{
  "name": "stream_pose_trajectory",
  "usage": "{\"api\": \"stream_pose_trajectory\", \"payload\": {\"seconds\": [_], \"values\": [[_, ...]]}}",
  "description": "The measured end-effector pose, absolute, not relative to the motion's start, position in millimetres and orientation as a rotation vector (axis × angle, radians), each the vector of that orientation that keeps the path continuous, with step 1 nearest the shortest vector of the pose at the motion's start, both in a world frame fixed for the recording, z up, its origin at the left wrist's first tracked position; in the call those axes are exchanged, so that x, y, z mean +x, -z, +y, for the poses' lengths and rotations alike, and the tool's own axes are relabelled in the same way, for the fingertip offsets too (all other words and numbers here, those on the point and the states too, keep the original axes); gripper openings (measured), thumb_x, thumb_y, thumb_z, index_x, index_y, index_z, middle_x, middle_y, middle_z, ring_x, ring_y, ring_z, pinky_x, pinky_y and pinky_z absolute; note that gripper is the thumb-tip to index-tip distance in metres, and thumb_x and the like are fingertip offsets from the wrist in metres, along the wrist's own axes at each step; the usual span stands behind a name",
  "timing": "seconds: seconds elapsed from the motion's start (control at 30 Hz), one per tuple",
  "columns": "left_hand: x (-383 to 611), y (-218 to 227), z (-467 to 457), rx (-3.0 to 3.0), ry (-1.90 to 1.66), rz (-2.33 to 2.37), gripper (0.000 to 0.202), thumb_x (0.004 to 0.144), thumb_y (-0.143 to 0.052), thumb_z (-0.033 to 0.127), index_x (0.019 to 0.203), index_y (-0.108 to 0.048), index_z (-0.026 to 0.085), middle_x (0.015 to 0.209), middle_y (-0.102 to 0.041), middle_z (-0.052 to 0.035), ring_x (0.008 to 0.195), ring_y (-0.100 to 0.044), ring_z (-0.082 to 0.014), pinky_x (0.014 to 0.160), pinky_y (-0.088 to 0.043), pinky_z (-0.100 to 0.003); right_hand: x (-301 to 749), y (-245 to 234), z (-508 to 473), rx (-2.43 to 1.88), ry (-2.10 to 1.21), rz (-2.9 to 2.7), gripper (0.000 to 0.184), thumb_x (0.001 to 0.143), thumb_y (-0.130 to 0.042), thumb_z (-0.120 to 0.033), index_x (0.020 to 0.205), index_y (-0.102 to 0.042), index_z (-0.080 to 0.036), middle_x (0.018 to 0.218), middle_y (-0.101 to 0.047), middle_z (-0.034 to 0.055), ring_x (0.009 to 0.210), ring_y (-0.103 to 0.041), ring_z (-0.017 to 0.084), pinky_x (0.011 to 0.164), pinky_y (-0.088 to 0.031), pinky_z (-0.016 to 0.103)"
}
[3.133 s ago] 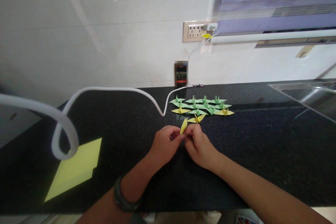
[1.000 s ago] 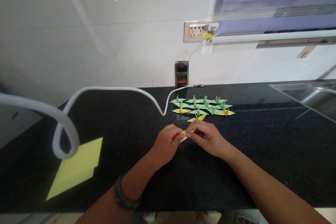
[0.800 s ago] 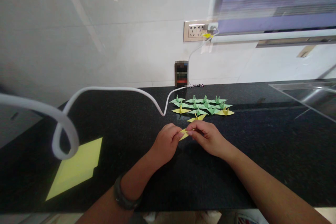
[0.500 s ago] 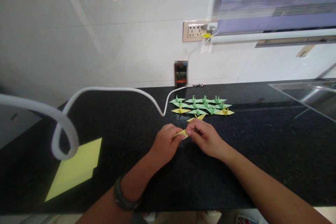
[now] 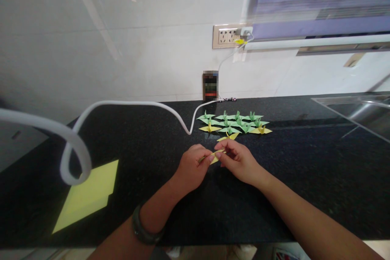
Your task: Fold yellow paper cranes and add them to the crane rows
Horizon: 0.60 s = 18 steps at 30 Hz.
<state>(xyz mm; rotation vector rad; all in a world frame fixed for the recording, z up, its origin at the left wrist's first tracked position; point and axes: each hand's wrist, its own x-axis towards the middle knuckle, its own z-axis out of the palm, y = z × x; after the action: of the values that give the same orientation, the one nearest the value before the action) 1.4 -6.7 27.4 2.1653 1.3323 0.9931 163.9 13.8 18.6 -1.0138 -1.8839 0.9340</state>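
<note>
**Q:** What sat at centre frame?

**A:** A small yellow folded paper (image 5: 215, 157), held just above the black counter (image 5: 304, 162). The left hand (image 5: 191, 168) had its fingers pinched shut on the paper's left tip, and the right hand (image 5: 239, 161) was clamped on its right end.

**Q:** And around it?

**A:** Rows of green and yellow paper cranes (image 5: 234, 124) lay just above the hands. At lower left, a flat yellow sheet (image 5: 88, 195) lay beside a looping white cable (image 5: 73, 146).

**Q:** The risk?

**A:** Probably a tear or a crooked crease, if the hands pulled unevenly on such thin paper.
</note>
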Motion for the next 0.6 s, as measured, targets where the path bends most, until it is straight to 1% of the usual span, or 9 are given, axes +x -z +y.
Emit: {"api": "stream_pose_trajectory", "payload": {"seconds": [0.07,0.1,0.23,0.33,0.6], "values": [[0.7,-27.1,-6.5,2.152,-1.004,1.319,0.023,0.080,-0.041,0.028,0.072,-0.060,0.016,0.068,-0.052,-0.0016,0.067,-0.049,-0.0122,0.063,-0.037,-0.024,164.0,-17.6,14.9,-1.014,-1.040,-1.819,0.024,0.075,-0.052,-0.027,0.097,-0.049,-0.018,0.069,-0.051,-0.0006,0.054,-0.048,0.009,0.047,-0.040,0.021],[0.3,-26.9,-6.4,2.151,-1.010,1.312,0.023,0.080,-0.041,0.027,0.072,-0.060,0.016,0.068,-0.053,-0.0018,0.068,-0.049,-0.0122,0.063,-0.037,-0.024,164.2,-17.8,15.2,-1.008,-1.105,-1.805,0.025,0.074,-0.053,-0.028,0.097,-0.049,-0.018,0.070,-0.051,-0.0003,0.053,-0.048,0.009,0.046,-0.040,0.020],[-0.6,-26.2,-6.0,2.160,-1.036,1.276,0.022,0.080,-0.042,0.026,0.072,-0.060,0.016,0.068,-0.052,-0.0019,0.069,-0.048,-0.0126,0.064,-0.037,-0.025,164.5,-22.4,14.5,-0.983,-1.277,-1.824,0.018,0.074,-0.053,-0.030,0.082,-0.054,-0.014,0.068,-0.053,0.0011,0.050,-0.047,0.007,0.045,-0.040,0.020],[-0.7,-26.4,-5.9,2.154,-1.047,1.266,0.021,0.080,-0.042,0.026,0.072,-0.059,0.015,0.067,-0.052,-0.0020,0.069,-0.048,-0.0127,0.064,-0.037,-0.025,164.3,-26.0,13.0,-0.997,-1.298,-1.805,0.018,0.073,-0.054,-0.031,0.076,-0.054,-0.013,0.066,-0.053,0.0008,0.048,-0.046,0.006,0.044,-0.039,0.019],[0.7,-28.3,-6.6,2.086,-1.057,1.254,0.021,0.080,-0.042,0.025,0.071,-0.058,0.015,0.067,-0.051,-0.0016,0.068,-0.048,-0.0121,0.064,-0.037,-0.024,162.6,-26.6,11.0,-1.053,-1.268,-1.759,0.020,0.074,-0.053,-0.033,0.073,-0.055,-0.013,0.061,-0.053,0.0002,0.044,-0.046,0.006,0.042,-0.038,0.019]]}}
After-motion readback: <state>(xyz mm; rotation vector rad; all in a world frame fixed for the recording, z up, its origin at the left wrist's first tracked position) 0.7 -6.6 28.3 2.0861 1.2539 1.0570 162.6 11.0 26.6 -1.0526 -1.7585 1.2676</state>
